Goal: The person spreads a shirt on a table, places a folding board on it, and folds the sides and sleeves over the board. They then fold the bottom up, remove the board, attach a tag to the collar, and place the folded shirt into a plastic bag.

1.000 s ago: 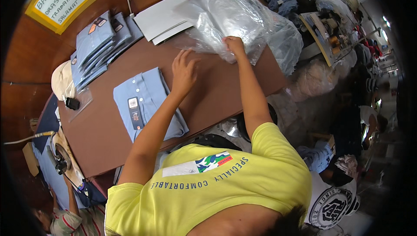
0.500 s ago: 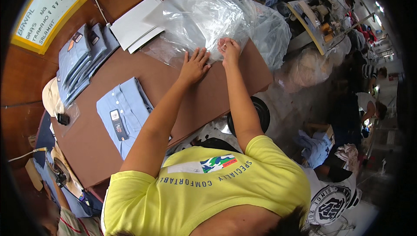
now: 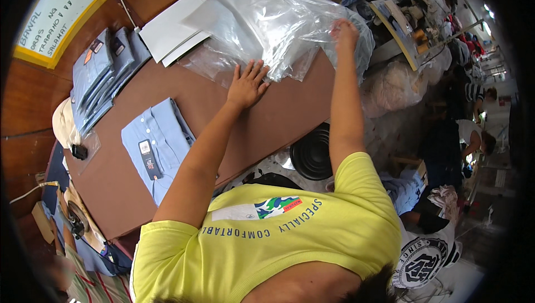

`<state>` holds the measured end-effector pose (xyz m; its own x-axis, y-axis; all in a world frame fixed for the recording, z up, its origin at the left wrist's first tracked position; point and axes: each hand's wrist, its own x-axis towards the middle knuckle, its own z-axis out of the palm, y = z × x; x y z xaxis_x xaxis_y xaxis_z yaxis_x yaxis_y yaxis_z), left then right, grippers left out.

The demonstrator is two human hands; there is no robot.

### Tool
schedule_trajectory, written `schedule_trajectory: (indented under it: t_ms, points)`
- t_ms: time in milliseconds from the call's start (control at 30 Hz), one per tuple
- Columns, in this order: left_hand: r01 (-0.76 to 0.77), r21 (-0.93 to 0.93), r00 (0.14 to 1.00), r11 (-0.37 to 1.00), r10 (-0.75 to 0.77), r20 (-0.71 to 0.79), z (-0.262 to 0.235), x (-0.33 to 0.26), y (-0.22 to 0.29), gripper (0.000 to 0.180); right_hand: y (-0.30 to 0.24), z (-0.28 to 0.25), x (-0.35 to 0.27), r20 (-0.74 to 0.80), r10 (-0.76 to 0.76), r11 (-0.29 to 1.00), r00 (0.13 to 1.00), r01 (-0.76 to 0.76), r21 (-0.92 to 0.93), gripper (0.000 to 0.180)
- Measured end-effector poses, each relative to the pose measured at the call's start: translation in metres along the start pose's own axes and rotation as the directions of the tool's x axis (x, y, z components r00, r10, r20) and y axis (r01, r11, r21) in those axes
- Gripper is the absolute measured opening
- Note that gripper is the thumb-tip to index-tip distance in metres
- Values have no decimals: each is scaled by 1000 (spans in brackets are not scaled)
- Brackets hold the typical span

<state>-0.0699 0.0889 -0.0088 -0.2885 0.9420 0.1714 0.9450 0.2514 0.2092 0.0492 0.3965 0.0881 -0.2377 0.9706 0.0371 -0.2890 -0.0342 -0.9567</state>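
A pile of clear plastic bags covers the far part of the brown table. My left hand lies flat, fingers spread, at the near edge of the bags. Out to the right, my right hand is closed on a plastic bag and stretches it sideways; its fingertips are partly blurred. A folded light blue shirt with a dark hang tag rests on the table to the left of my left forearm.
Several bagged blue shirts are stacked at the far left, by a cream cap. White sheets lie left of the bags. A round black object is below the table's right edge. Another person is at the lower left.
My right hand has moved right and away from me, drawing the plastic out with it. My left hand stays nearly in place.
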Motion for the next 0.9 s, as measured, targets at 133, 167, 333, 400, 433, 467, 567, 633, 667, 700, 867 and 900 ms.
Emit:
schedule_trajectory:
  t_ms: [133,167,333,400,433,467,567,633,667,700,867,900]
  points:
    - [-1,-5,1000,1000,1,24,-2,1,2,54,-58,-21,38,-94,-108,978,990,89,-190,11]
    - [6,-4,1000,1000,-6,27,-3,0,1,54,-71,-22,39,-72,-129,970,989,111,-217,11]
    - [8,-12,1000,1000,-8,10,-1,-3,-2,53,-114,-12,30,77,-231,906,970,243,-346,11]
    - [14,-19,1000,1000,-14,6,0,-3,-1,53,-129,-11,25,25,-239,924,971,236,-300,11]
    - [7,-19,1000,1000,-7,7,1,-1,-1,54,-138,-13,24,-7,-249,932,969,237,-275,12]
    - [4,-19,1000,1000,-4,9,1,-1,0,54,-148,-19,27,-29,-251,939,968,236,-250,11]
    - [11,-57,1000,998,-10,7,2,-2,-1,54,-177,-28,25,-125,-287,948,950,263,-178,11]
    - [34,-98,998,995,-29,50,1,0,-2,55,-193,-21,10,-23,-303,933,953,292,-211,12]
    - [56,-114,994,992,-45,100,-6,3,-2,55,-197,-7,-10,56,-299,924,953,304,-232,13]
    - [82,-130,987,988,-62,148,-14,4,-2,56,-198,4,-23,136,-291,915,947,317,-250,14]
    - [26,-685,938,728,-255,-235,-93,-3,16,72,-144,73,-87,586,-210,857,783,436,-275,11]
    - [-53,-800,901,598,-316,-296,-111,-10,16,76,-132,96,-110,610,-187,836,770,451,-313,13]
